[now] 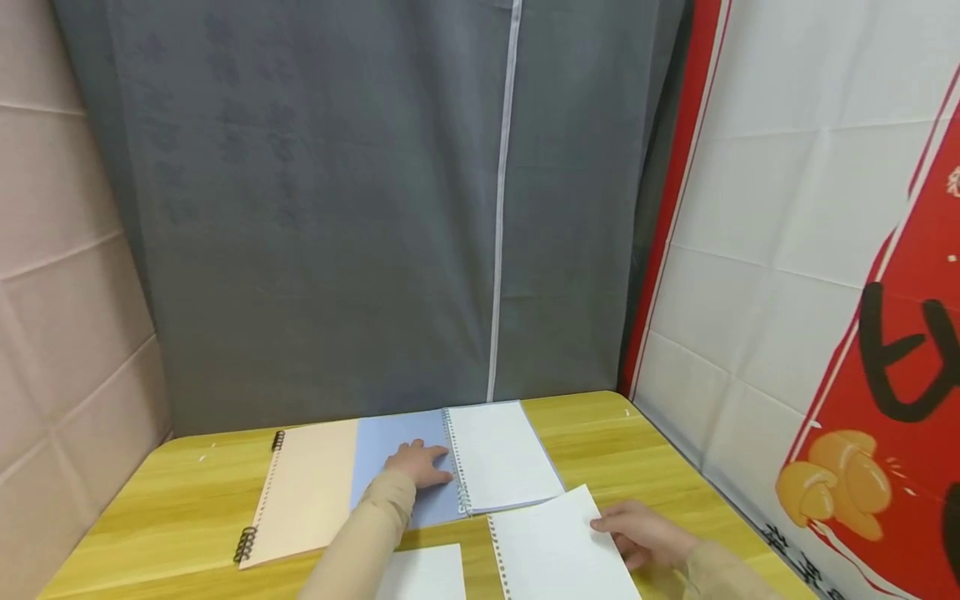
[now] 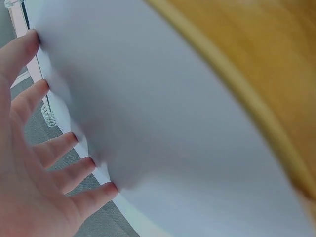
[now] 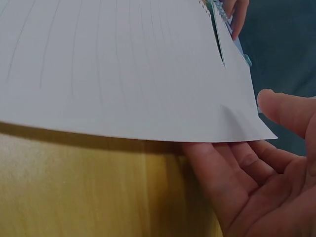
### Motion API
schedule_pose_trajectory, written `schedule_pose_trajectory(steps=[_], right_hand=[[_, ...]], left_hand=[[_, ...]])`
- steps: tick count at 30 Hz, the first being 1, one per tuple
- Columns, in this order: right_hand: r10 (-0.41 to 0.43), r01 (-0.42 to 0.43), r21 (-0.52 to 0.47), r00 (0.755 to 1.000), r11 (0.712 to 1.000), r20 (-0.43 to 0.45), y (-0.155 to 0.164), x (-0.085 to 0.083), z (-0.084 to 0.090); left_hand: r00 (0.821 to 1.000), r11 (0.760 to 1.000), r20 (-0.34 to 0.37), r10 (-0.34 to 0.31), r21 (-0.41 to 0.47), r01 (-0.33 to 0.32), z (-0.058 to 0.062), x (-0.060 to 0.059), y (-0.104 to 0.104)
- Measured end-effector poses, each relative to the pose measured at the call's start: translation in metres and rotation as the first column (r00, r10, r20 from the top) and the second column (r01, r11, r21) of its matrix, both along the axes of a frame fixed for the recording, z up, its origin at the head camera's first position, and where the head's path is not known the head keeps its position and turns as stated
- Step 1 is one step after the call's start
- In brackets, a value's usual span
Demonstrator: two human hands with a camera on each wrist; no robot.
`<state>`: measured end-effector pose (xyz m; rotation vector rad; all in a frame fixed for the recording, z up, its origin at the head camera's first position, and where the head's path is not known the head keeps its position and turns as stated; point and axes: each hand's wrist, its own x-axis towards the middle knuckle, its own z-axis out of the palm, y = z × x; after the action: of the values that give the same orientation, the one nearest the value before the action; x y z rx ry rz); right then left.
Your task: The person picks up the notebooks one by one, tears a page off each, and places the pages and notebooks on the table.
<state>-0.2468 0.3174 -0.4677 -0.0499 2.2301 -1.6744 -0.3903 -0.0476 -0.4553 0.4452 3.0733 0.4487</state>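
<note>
My left hand rests with its fingers spread on the blue inside cover of an open spiral notebook, whose white page lies to the right of the coil. In the left wrist view the fingertips press on the pale blue cover sheet. Closer to me, a loose sheet of paper with punched holes down its left side overlaps the notebook's lower edge. My right hand pinches its right edge, thumb on top and fingers beneath. Faint ruled lines show on the sheet in the right wrist view.
Left of the blue cover lies a peach notebook with black rings. Another white sheet lies at the near side, partly behind my left sleeve. The wooden table ends at a grey curtain; a red-and-white cloth hangs on the right.
</note>
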Motion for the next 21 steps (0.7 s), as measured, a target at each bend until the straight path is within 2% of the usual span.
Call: schedule_pose_trajectory(steps=[4,7,11,13,15,17,19,21], right_hand=[[0.033,-0.032,0.052,0.999,0.998,-0.012,-0.008,0.001,0.002],[0.074,-0.072,0.073,0.997,0.995,-0.034,-0.012,0.001,0.005],[0.115,-0.093,0.184,0.987,0.978,-0.11,-0.013,0.002,0.012],[0.123,-0.084,0.25,0.982,0.965,-0.144,-0.012,0.0,0.016],[0.14,-0.08,0.312,0.974,0.947,-0.176,-0.012,-0.006,0.021],[0.164,-0.065,0.389,0.96,0.919,-0.228,-0.015,-0.013,0.026],[0.178,-0.019,0.479,0.941,0.877,-0.287,-0.022,-0.021,0.029],[0.191,0.031,0.561,0.924,0.827,-0.332,-0.033,-0.03,0.031]], left_hand=[[1.0,1.0,-0.008,0.021,-0.02,-0.021,-0.004,0.002,-0.006],[0.998,0.999,-0.052,0.018,-0.038,-0.02,-0.008,0.004,-0.009],[0.987,0.997,-0.158,-0.026,-0.071,0.015,-0.009,0.008,-0.014],[0.982,0.996,-0.177,-0.064,-0.069,0.052,-0.005,0.012,-0.017],[0.984,0.993,-0.138,-0.108,-0.058,0.101,0.003,0.019,-0.018],[0.987,0.987,-0.056,-0.153,-0.05,0.15,0.013,0.028,-0.018],[0.984,0.982,0.039,-0.177,-0.059,0.179,0.02,0.037,-0.018],[0.978,0.98,0.121,-0.172,-0.082,0.183,0.026,0.046,-0.017]])
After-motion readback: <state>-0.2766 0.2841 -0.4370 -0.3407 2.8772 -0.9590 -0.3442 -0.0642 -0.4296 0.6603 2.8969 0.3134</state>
